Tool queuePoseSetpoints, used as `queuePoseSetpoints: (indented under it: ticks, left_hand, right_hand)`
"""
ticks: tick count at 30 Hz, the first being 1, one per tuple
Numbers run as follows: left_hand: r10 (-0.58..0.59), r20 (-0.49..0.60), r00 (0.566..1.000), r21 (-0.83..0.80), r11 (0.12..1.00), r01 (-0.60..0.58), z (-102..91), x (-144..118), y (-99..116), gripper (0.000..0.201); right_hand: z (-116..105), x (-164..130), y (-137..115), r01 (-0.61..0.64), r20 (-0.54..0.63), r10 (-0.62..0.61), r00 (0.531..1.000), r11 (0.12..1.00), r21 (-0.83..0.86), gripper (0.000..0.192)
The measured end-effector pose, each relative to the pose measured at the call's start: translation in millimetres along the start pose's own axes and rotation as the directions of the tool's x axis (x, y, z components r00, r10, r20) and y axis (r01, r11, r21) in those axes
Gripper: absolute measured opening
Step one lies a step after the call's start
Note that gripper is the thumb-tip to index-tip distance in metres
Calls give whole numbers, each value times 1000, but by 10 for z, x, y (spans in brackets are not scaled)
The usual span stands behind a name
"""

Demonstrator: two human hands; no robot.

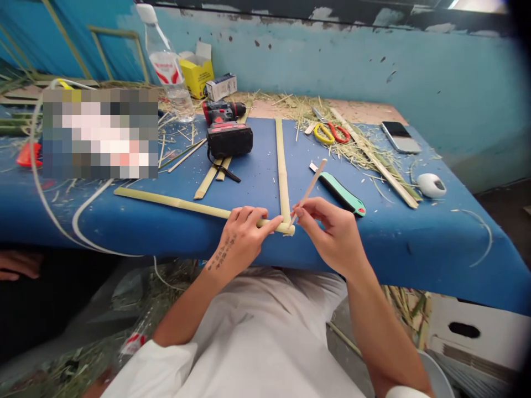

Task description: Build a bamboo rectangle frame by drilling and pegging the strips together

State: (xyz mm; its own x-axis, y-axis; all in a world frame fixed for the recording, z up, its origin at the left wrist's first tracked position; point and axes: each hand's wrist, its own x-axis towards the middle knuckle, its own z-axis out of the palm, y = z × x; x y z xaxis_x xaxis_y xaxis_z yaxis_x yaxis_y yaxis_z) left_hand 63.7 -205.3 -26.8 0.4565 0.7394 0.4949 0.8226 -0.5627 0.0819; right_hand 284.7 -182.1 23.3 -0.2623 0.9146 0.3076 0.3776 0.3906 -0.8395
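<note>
Hands meet at the near table edge, forearms coming up from the lap. Left hand [240, 235] palm down, fingers curled over the long bamboo strip [182, 205] lying crosswise, index finger stretched along it toward the corner. Right hand [334, 235] pinching a thin pale stick [310, 188] between thumb and fingertips, stick angled up and away, its lower tip at the corner joint [287, 228] where the crosswise strip meets the upright bamboo strip [282, 166]. Joint sits on the blue table [435, 243], right at its front edge.

Containers: yellow carton [198, 73] at the back, flap open, contents not visible; small box [221, 87] beside it, closed; plastic bottle [168, 66], water low in it. Drill [226, 130], scissors [329, 132], green utility knife [342, 193] mid-table.
</note>
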Motion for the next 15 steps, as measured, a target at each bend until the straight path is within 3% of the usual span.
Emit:
queuePoseSetpoints:
  ticks: [7, 10, 15]
  left_hand:
    - [59, 75, 995, -76, 996, -54, -24, 128, 0, 33]
    - [59, 34, 998, -112, 992, -55, 23, 144, -19, 31]
    - [-39, -90, 995, -109, 994, 29, 99, 78, -25, 25]
  right_hand:
    - [71, -12, 115, 45, -41, -46, 998, 999, -7, 19]
    - [118, -14, 173, 87, -88, -94, 992, 993, -82, 21]
    - [201, -75, 185, 136, -144, -146, 979, 988, -74, 18]
